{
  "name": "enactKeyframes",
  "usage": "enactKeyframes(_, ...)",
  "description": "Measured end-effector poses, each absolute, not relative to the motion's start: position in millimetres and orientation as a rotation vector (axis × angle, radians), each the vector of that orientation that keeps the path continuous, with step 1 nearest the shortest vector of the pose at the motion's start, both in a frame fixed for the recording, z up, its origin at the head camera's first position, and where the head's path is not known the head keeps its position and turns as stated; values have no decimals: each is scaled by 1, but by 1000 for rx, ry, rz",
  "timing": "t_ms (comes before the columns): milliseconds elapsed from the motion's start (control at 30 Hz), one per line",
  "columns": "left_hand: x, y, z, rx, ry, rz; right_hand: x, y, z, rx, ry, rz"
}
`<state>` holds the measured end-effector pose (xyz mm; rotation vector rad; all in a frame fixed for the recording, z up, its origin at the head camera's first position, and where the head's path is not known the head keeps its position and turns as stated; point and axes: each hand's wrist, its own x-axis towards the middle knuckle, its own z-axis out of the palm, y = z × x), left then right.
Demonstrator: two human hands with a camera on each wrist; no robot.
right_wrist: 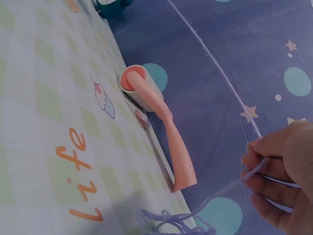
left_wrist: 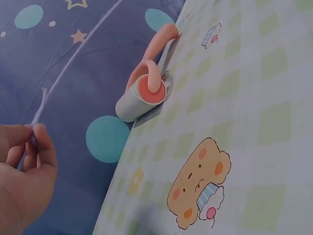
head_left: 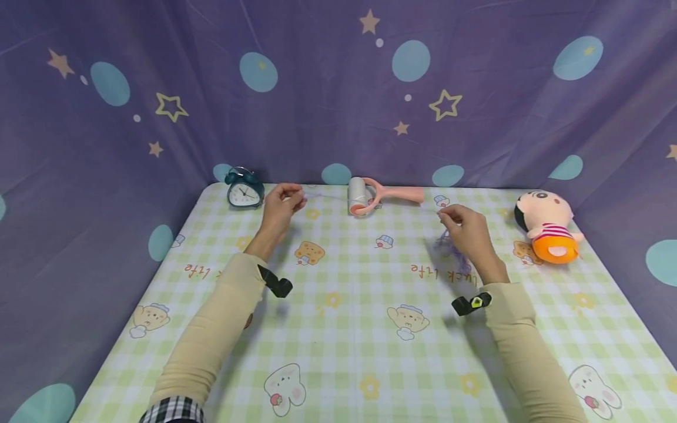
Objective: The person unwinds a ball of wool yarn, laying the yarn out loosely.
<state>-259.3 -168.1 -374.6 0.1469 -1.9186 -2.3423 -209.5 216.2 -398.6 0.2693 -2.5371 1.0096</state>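
A thin lavender strand of yarn [right_wrist: 215, 64] stretches between the two hands above the table. My left hand [head_left: 282, 205] pinches one end between thumb and fingertips, and a short tail of it sticks up in the left wrist view. My right hand [head_left: 468, 232] pinches the strand farther along. Below that hand a loose tangle of the same yarn [head_left: 453, 249] hangs down, seen also at the bottom of the right wrist view. Behind the strand, at the table's back edge, lies a lint roller [head_left: 357, 197] with a white roll and a pink handle.
A dark teal alarm clock [head_left: 245, 189] stands at the back left, close to the left hand. Right of the right hand sits a plush doll [head_left: 550, 226] in orange shorts. A checked cloth [head_left: 338, 341] covers the table, with a purple curtain [head_left: 328, 129] behind.
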Motion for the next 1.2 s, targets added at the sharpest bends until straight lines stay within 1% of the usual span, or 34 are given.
enactKeyframes(233,-256,-170,-375,39,-2195,-2218,-211,221,-398,234,-2509,1017)
enactKeyframes(567,-254,-175,-377,-90,-2392,-2093,-213,226,-393,144,-2395,988)
enactKeyframes(900,-251,-175,-378,-258,-2833,-1527,-215,236,-384,37,-2254,1043)
enactKeyframes(1200,-251,-177,-378,-232,-2873,-1586,-212,246,-379,-80,-2265,1048)
